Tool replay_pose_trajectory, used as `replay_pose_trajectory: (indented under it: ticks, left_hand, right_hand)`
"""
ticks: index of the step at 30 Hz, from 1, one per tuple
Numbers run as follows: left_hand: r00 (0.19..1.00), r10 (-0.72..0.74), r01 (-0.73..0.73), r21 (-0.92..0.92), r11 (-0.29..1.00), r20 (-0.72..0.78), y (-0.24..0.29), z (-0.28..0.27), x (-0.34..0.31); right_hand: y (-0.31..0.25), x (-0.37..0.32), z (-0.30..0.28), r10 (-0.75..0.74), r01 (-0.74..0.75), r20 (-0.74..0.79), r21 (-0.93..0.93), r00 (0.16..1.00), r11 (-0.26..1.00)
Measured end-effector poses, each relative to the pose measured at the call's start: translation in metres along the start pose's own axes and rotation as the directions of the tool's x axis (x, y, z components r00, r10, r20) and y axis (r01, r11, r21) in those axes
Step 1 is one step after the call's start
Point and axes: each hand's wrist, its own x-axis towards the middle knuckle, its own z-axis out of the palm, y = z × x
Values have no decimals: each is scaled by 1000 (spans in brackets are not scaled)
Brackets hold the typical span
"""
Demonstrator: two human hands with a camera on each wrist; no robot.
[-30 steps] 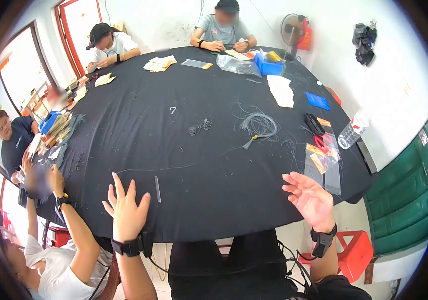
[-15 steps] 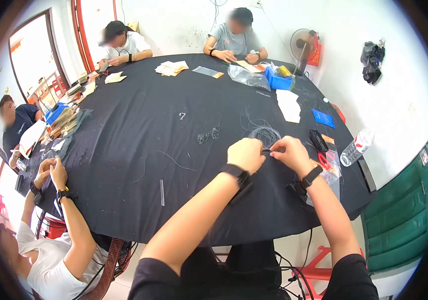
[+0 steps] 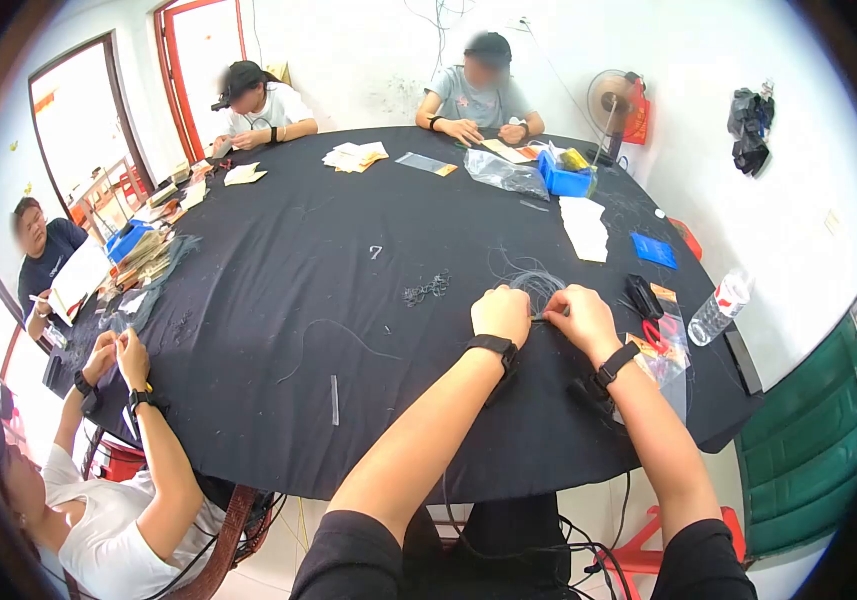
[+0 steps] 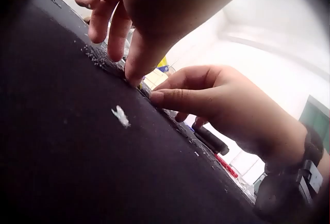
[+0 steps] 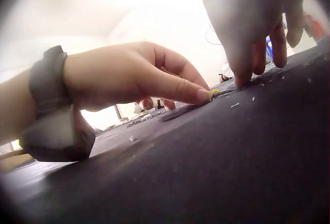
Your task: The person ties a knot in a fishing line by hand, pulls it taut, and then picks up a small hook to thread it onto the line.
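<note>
A coil of thin grey cord (image 3: 538, 284) lies on the black cloth, partly hidden behind both hands. My left hand (image 3: 501, 314) is at the near end of the coil; its thumb and forefinger pinch the bundle at a small yellow tie (image 5: 214, 93). Close beside it, my right hand (image 3: 582, 320) pinches the short tail of the same bundle between thumb and forefinger. In the left wrist view, the fingertips of the right hand (image 4: 227, 103) almost meet those of the left hand (image 4: 149, 18), low over the cloth.
Right of the hands are a black case (image 3: 642, 296), red-handled scissors (image 3: 657, 338), clear bags and a water bottle (image 3: 718, 312). To the left lie a dark tangle (image 3: 427, 289), a loose strand and a clear strip (image 3: 334, 400). Other people sit around the table (image 3: 248, 400).
From being raised apart over the near side of the table, both hands have moved forward and together onto the cord bundle and taken hold of it. The head view has shifted slightly.
</note>
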Motion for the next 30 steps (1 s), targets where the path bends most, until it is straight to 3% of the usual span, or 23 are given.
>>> replay_pose_trajectory:
  ticks: [8,12,25,30]
  left_hand:
    - [1000,-21,20,-12,1000,-21,0,2,0]
    - [1000,-25,25,-24,999,-11,0,0,-1]
    - [999,-41,43,-89,995,29,-2,-8,-3]
    - [998,-61,62,-59,996,32,1,-6,-1]
  right_hand:
    - [-5,3,-14,-14,14,23,1,1000,1000]
    - [1,5,-17,-54,52,-40,-51,998,997]
    - [12,10,-35,74,-67,-69,97,995,993]
    - [28,11,-39,36,-1,-199,171,979,985]
